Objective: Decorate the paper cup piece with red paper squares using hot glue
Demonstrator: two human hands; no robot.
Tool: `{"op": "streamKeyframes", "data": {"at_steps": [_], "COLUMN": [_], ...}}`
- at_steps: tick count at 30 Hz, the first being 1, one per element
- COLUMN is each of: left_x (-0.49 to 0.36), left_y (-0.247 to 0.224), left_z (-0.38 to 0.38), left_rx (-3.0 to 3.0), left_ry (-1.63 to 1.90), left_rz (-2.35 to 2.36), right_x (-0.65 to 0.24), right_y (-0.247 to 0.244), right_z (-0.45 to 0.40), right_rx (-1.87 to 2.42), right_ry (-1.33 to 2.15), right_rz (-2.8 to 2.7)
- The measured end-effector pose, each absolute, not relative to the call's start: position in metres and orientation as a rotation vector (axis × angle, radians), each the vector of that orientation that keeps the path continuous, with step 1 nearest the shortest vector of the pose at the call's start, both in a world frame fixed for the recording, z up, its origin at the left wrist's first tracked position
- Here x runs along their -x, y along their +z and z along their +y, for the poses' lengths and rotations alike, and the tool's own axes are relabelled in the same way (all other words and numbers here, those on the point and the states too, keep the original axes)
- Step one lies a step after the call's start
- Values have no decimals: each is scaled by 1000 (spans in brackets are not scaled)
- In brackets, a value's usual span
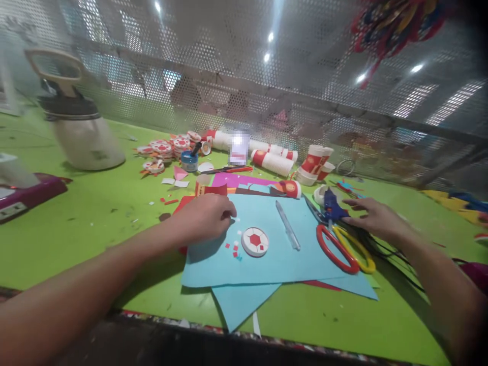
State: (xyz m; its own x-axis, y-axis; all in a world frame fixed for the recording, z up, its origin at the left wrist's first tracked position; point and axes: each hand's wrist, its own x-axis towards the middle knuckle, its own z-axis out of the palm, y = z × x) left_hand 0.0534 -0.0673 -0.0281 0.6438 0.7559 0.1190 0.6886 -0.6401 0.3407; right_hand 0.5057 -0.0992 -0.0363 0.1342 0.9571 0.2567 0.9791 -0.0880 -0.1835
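Observation:
My left hand [206, 216] hovers over the left part of the light blue paper [217, 267], fingers curled in; whatever they may hold is hidden. Just right of it lies a round white disc [255, 241] with a red football pattern, beside tiny red and white paper squares [235, 249]. On the right, my right hand [371, 218] is open, its fingers parted beside a blue glue gun [332, 204]. Scissors [339, 254] with one red and one yellow handle lie below the glue gun. A clear pen [287, 224] rests on the paper between the hands.
Behind stand paper cups [313, 160], a stack of cups on its side [272, 162], a blue jar [189, 161] and a pile of patterned discs [162, 147]. A large jug [84, 132] and a purple power strip [38, 195] are at left. Black cable [396, 254] runs at right.

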Motion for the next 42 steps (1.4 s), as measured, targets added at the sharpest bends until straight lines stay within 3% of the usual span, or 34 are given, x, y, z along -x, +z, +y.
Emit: {"op": "streamKeyframes", "data": {"at_steps": [6, 14, 28, 37, 42], "left_x": [-55, -60, -66, -53, -58], "left_y": [-28, -38, -36, -27, -18], "left_z": [-70, -76, -88, -67, -79], "left_rx": [-2654, -2731, -2999, -2061, -1582], "left_ry": [300, 351, 273, 471, 560], "left_rz": [1050, 910, 933, 1163, 991], "right_x": [-432, -325, -309, -296, -279], "right_y": [2, 1, -9, -8, -2], "right_z": [-133, -149, -149, -151, -153], "right_rx": [1875, 1350, 1244, 1342, 1432], "right_ry": [-419, -192, -5, 362, 691], "right_rz": [-1759, -2167, -2150, -2043, -1948]}}
